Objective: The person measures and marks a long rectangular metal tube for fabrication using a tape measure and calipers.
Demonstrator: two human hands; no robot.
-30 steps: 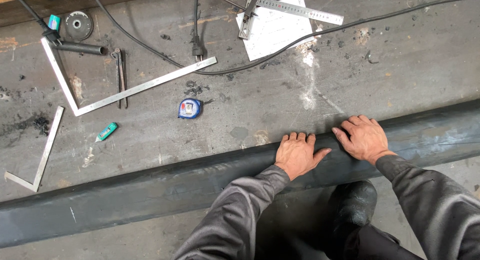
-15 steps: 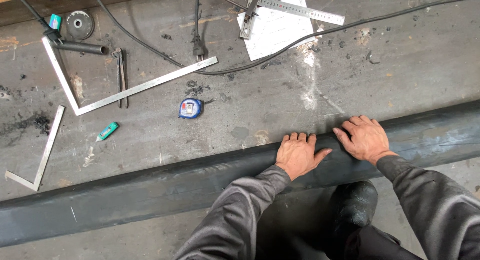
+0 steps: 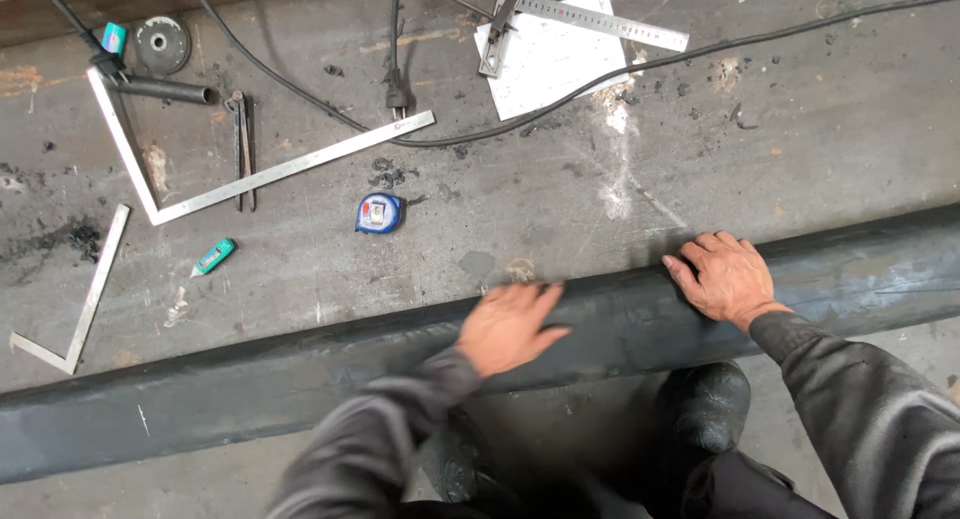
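Head view: a person in dark sleeves bends over a long dark steel beam (image 3: 300, 379) lying on a stained metal floor (image 3: 800, 129).
Beam: runs across the frame beneath both hands, its far edge just past the fingertips.
Risk: the beam looks heavy and rests near the dark boot (image 3: 705, 409) directly below the right hand; in my judgement, a slip of flat palms could let it roll toward the feet or pinch fingers under its edge.
Right hand (image 3: 728, 277): laid flat on the beam's top, fingers together and curled over the far edge, gripping nothing else.
Left hand (image 3: 508, 324): blurred, palm down on the beam, fingers spread wide, nothing held.
Large square (image 3: 250, 174): beyond the left hand, well apart.
White paper (image 3: 555, 54): far beyond both hands, under a steel ruler (image 3: 600, 21).
Tape measure (image 3: 379, 213): blue, just beyond the left hand.
Marker (image 3: 213, 256): green, farther out to the left hand's outer side.
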